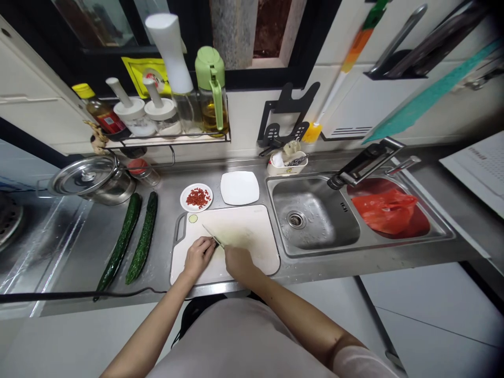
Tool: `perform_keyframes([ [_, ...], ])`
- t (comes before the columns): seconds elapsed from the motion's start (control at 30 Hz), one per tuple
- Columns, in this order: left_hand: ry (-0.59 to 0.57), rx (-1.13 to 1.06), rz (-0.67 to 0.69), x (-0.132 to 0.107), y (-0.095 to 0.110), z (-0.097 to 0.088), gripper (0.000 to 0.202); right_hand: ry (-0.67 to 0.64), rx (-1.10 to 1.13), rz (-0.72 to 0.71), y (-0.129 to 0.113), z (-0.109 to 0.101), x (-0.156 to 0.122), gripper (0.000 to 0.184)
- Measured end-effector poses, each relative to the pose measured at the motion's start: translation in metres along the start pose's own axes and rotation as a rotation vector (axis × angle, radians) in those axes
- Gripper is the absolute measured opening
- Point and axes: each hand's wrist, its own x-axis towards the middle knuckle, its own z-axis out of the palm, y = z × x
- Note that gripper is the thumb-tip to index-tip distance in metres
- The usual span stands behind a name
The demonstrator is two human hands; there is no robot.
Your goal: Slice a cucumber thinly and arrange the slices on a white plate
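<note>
My right hand is closed round the handle of a kitchen knife, whose blade points up and left over the white cutting board. Just left of the blade is my left hand, its fingers bent and pressed down on the board. A small dark bit shows at its fingertips, too hidden to name. A pale wet patch marks the middle of the board. Near its grey handle lies a round green spot, and I cannot tell whether it is a slice or a print.
Two cucumbers lie left of the board. Behind it stand a plate of small red dried berries and a white square plate. The double sink on the right holds a red plastic bag. A lidded pot stands at left.
</note>
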Motion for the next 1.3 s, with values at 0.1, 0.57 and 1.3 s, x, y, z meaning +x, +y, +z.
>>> perform_keyframes([
  [0.1,-0.005,-0.008,-0.006,0.000,0.000,0.000,0.020,0.006,0.006,0.001,0.000,-0.001,0.002,0.030],
  [0.57,-0.010,-0.027,0.005,0.002,-0.003,0.000,0.019,-0.014,-0.035,-0.015,0.004,0.003,0.000,0.031],
  [1.3,-0.028,-0.086,-0.034,0.006,-0.007,-0.004,0.018,0.053,-0.008,-0.052,0.005,0.003,0.024,0.029],
])
